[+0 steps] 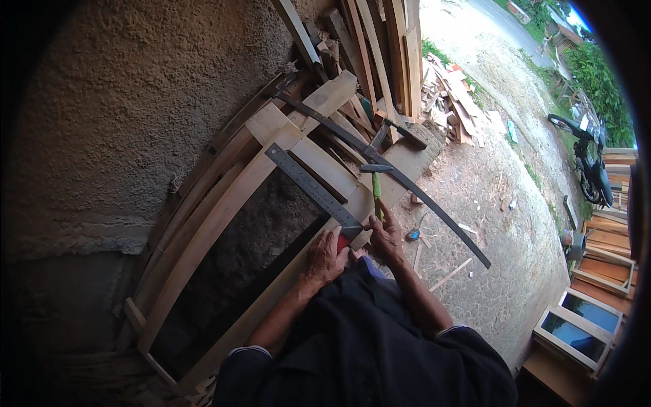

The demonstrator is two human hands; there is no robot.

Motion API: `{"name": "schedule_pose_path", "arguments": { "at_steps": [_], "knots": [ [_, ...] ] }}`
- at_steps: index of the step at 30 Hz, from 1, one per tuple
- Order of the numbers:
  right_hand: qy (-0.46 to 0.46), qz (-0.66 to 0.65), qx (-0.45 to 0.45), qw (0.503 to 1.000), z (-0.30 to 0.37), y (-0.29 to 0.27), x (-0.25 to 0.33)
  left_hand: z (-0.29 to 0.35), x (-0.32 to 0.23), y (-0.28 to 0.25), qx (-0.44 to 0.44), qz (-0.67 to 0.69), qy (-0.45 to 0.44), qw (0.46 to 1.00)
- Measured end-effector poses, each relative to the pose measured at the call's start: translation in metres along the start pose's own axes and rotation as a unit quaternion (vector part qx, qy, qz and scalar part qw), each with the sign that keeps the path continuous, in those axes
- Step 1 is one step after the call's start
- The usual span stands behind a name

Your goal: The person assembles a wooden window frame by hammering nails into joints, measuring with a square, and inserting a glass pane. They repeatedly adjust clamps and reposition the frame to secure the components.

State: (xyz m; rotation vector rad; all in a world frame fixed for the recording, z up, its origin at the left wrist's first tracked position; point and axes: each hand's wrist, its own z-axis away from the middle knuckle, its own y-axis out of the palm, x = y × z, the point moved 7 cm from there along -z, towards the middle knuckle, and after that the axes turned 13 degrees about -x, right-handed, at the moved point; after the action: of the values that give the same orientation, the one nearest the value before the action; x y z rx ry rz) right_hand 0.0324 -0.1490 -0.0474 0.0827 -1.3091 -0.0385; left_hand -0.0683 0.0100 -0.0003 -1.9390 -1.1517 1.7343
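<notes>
My left hand is closed on the red stock of a try square. The square's grey blade lies across the opening of a pale wooden frame, reaching from the near rail to the far one. Just right of it, my right hand grips a hammer by its green handle, with the head pointing away from me. A long dark bar clamp runs across the frame's far end, beyond the hammer head. My fingers partly cover the square's stock.
A rough wall stands close on the left. Upright boards lean at the far end, beside a pile of offcuts. A tape measure lies on the ground. Farther right are a motorcycle and a glazed wooden frame.
</notes>
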Motion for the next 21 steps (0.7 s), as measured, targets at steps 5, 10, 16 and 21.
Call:
{"name": "schedule_pose_path", "arguments": {
  "at_steps": [5,10,16,21],
  "knots": [
    [0.079,0.050,-0.057,0.994,0.003,-0.024,-0.016,0.017,0.030,-0.035,0.037,-0.035,0.000,0.999],
    [-0.076,0.116,-0.092,0.986,0.014,-0.049,-0.015,0.039,0.041,-0.057,0.056,-0.050,0.001,0.997],
    [-0.068,0.324,-0.049,0.942,0.014,-0.065,0.008,0.059,0.037,-0.075,0.046,-0.087,0.091,0.991],
    [-0.217,0.426,0.064,0.876,0.013,-0.044,0.054,0.066,0.035,-0.078,0.048,-0.137,0.113,0.983]
  ]
}}
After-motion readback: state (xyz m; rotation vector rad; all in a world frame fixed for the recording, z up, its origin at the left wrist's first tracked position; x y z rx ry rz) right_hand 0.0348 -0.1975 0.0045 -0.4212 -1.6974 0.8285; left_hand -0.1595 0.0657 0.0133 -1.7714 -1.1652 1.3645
